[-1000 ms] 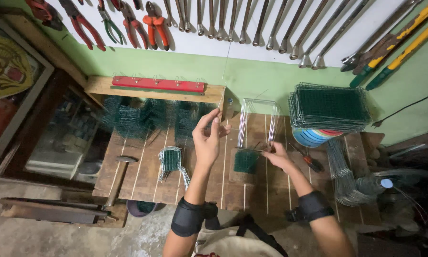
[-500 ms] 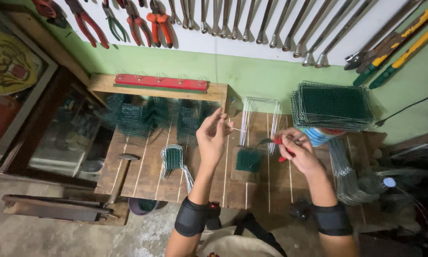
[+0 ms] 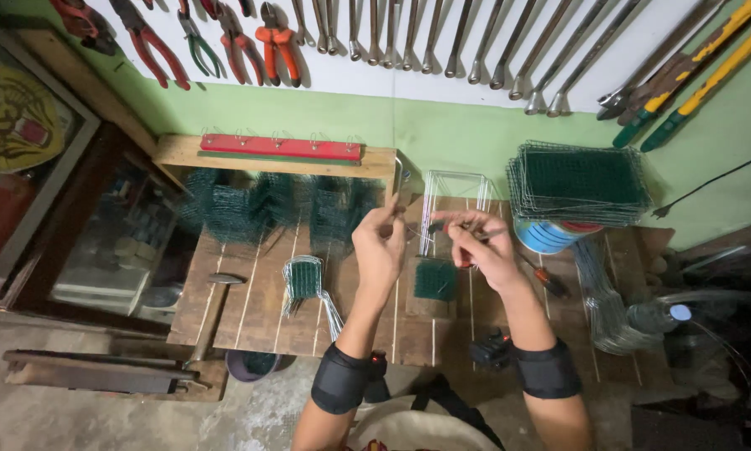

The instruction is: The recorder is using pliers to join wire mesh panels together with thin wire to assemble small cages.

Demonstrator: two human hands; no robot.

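Over the wooden workbench, the left hand pinches a thin bent wire between its fingertips, and the right hand closes around small pliers that meet this wire between both hands. Farther, green mesh pieces stand; a mesh stack rests on a blue can.

Far left, framed yellow-and-red emblem sign; blue tin right.
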